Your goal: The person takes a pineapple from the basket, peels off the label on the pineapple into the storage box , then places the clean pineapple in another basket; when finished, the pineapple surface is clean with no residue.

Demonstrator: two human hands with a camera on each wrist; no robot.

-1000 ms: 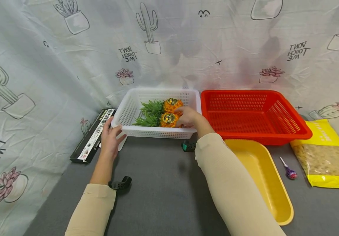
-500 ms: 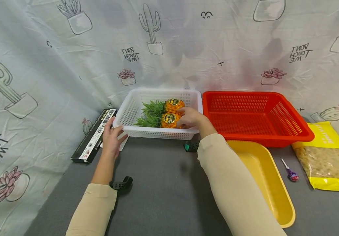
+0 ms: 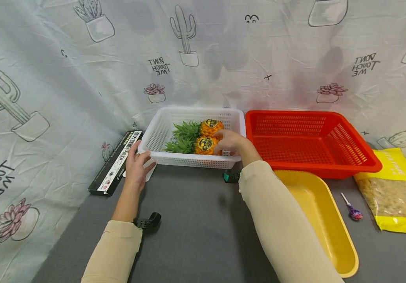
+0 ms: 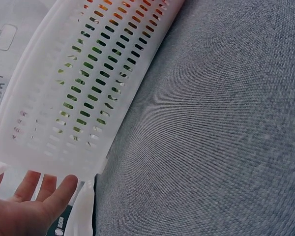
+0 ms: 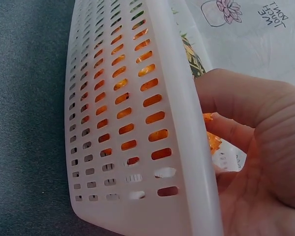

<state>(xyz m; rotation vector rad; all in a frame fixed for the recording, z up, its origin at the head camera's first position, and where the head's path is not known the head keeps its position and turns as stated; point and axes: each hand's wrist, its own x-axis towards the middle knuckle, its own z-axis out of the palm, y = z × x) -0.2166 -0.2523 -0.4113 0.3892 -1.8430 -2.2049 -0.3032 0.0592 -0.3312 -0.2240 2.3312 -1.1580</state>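
Within the white basket (image 3: 192,159), a rectangle of slotted plastic, the right hand (image 3: 232,142) is clamped on the near pineapple (image 3: 204,145), fingers curled round its knobbly orange end; spiky green leaves point left. Just behind lies the far pineapple (image 3: 211,126), similarly round-labelled. Left hand (image 3: 137,169): fingers spread apart, touching the basket's left near corner. Beside it, a long flat box (image 3: 116,165). To the right: a perforated red basket (image 3: 309,135), smooth yellow tray (image 3: 316,212), round-headed lollipop (image 3: 355,214) and part-clear bag (image 3: 394,192). Below, a grey woven-textured bench (image 3: 189,236); behind, creased printed cloth (image 3: 224,39).
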